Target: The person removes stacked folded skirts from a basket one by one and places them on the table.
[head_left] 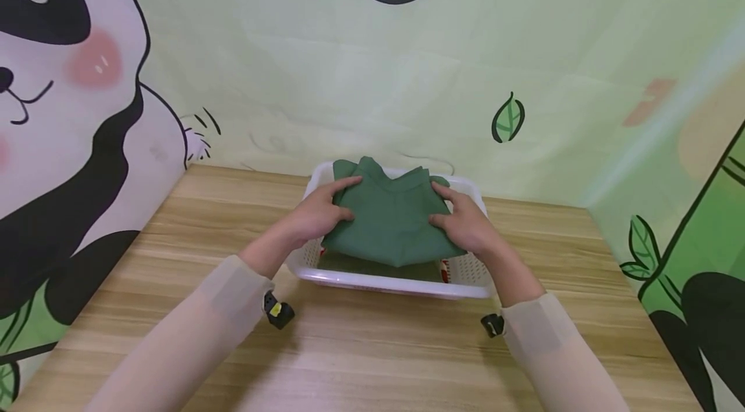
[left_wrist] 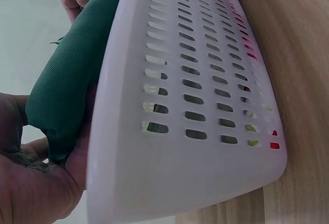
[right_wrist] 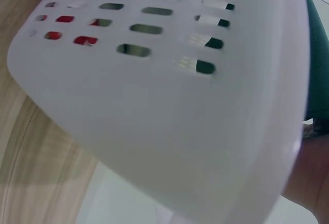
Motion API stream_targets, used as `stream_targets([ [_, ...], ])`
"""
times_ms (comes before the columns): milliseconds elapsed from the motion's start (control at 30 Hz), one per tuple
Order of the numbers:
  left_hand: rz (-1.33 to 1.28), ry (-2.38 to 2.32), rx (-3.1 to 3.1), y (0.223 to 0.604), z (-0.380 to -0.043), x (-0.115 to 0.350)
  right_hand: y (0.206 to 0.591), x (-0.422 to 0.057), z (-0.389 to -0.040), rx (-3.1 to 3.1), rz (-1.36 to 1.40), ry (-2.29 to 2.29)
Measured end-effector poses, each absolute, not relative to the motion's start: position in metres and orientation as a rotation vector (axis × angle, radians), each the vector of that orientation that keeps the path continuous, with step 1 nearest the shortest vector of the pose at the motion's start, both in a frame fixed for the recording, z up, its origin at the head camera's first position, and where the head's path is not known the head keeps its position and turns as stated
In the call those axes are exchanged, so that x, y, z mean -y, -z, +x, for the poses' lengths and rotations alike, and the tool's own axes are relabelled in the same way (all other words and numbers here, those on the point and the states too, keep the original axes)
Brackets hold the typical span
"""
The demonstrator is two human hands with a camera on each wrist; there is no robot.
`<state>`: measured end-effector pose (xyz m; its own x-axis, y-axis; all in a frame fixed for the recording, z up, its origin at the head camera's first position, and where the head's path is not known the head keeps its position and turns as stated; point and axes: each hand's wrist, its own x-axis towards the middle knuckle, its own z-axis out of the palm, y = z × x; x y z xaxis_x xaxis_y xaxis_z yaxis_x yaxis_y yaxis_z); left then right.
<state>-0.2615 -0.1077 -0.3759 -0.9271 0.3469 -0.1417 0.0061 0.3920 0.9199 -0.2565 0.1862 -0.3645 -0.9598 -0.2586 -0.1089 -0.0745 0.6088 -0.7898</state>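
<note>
A folded green garment (head_left: 391,218) with a collar-like notch at its far edge is held over a white perforated plastic basket (head_left: 401,281). My left hand (head_left: 317,213) grips its left side, thumb and a finger lying on top. In the left wrist view, the fingers curl round the edge of the cloth (left_wrist: 72,64). On the right side, my right hand (head_left: 465,218) holds the garment with thumb and finger on top. The basket wall (right_wrist: 154,106) hides most of that hand in the right wrist view. Below the garment, a darker green cloth (head_left: 378,266) lies in the basket.
The basket stands on a wood-grain table (head_left: 372,347), close to the back wall (head_left: 279,75) printed with leaves and a panda. Red patterned material (head_left: 445,271) shows inside the basket at the front right. A side wall (head_left: 687,218) rises at the right.
</note>
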Motion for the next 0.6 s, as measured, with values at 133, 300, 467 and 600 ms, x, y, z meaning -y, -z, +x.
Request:
stream_targets([
  [133,0.307,-1.556,-2.358,0.373,-0.259,0.110,0.360,-0.184,-0.255,-2.628,-0.281,1.300],
  [300,0.299,-1.560,-2.392,0.367,-0.257,0.112,0.354,-0.182,-0.253,-2.620,-0.300,1.339],
  [467,0.284,-1.545,-2.421,0.360,-0.254,0.115,0.350,-0.179,-0.251,-2.629,-0.331,1.359],
  [600,0.293,-1.526,-2.450,0.355,-0.253,0.118,0.347,-0.177,-0.250,-2.639,-0.351,1.376],
])
